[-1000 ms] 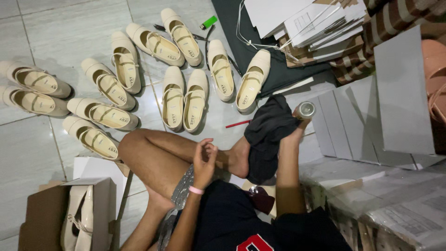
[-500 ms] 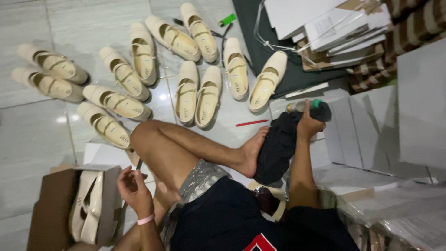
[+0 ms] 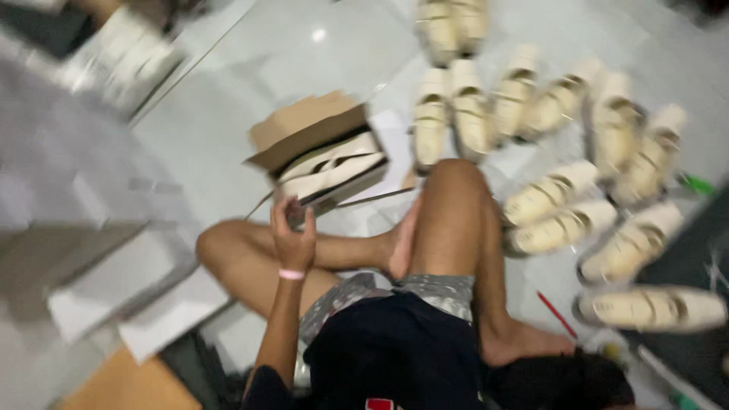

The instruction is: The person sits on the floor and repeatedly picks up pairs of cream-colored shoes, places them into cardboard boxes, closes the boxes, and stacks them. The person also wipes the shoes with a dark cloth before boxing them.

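Note:
The picture is motion-blurred. My left hand (image 3: 293,231), with a pink band at the wrist, is raised against the near corner of an open brown cardboard shoe box (image 3: 304,125). A pair of cream strap shoes (image 3: 330,168) lies inside the box. My fingers touch the box's edge, but the blur hides whether they grip it. My bare crossed legs (image 3: 448,228) lie just right of the hand. My right hand is out of view.
Several cream strap shoes (image 3: 547,201) lie in rows on the pale tiled floor, right of and beyond my knee. A red pen (image 3: 558,315) lies by my foot. Flat white box pieces (image 3: 129,288) are stacked at the left. A dark mat (image 3: 687,262) is at the right.
My head has swung left, so the shoes now sit at the upper right. My left hand has risen from beside the box to its near corner. My right hand has left the view.

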